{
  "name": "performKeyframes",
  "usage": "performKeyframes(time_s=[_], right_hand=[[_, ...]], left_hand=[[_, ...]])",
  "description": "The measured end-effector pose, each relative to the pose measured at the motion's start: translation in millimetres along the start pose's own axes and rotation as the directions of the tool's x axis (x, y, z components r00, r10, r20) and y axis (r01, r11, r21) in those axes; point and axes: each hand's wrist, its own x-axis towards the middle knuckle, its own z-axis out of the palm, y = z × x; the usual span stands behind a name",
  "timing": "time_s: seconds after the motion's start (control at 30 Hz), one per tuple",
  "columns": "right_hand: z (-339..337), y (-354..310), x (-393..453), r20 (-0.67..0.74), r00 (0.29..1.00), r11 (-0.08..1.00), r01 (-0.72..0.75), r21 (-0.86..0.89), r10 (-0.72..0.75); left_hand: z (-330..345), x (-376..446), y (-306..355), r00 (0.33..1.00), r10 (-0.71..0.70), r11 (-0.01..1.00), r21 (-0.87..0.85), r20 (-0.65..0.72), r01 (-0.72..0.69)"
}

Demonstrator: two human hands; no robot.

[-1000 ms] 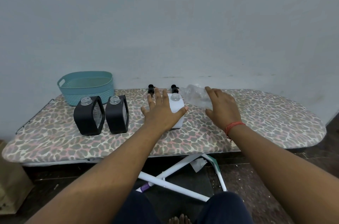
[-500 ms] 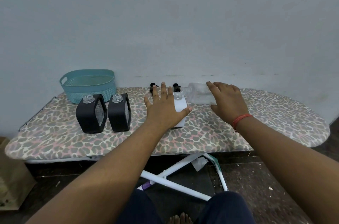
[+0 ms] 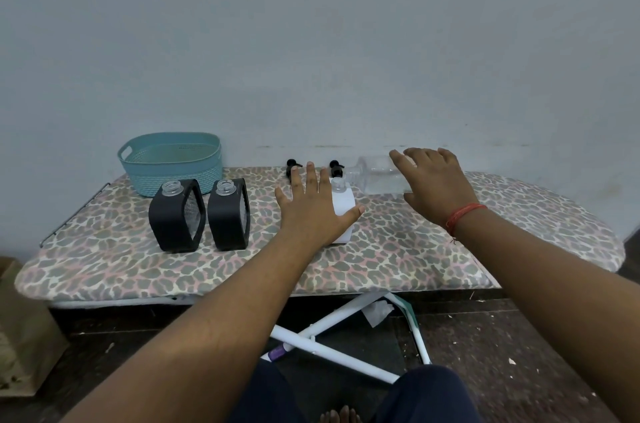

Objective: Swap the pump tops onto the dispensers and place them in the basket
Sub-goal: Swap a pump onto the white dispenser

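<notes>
Resting left hand [image 3: 313, 211] spread before white dispenser [image 3: 343, 211] | right hand [image 3: 438, 185] gripping clear bottle [image 3: 375, 176]

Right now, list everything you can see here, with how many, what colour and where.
basket: one, teal, back left of the ironing board, by the wall.
black dispensers: two, black, no tops on, standing side by side in front of the basket; the second.
white dispenser: one, white, no top, upright mid-board, partly behind the left hand.
clear bottle: one, transparent, on its side, right of the white dispenser.
pump tops: two, black, at the back edge near the wall; the second.
ironing board: one, leopard-print cover, white legs.
left hand: open, at the white dispenser.
right hand: fingers over the clear bottle; red thread at the wrist.
</notes>
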Motion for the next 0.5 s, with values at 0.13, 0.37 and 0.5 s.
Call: performKeyframes(time_s=[0.13,0.37,0.5], right_hand=[[-4.9,1.9,3.0,-0.007,1.0,1.0,0.019,-0.021,-0.02],[-8.8,3.1,5.9,0.0,0.999,0.998,0.042,-0.054,-0.042],[-10.8,4.8,6.7,-0.001,0.999,0.996,0.054,-0.071,-0.054]], left_hand=[[-1.2,-0.2,0.6,1.0,-0.005,1.0,0.007,0.014,0.005],[-1.8,-1.5,0.5,1.0,-0.006,1.0,0.017,0.021,0.006],[-1.4,-2.4,0.9,1.0,-0.009,1.0,0.018,0.02,0.009]])
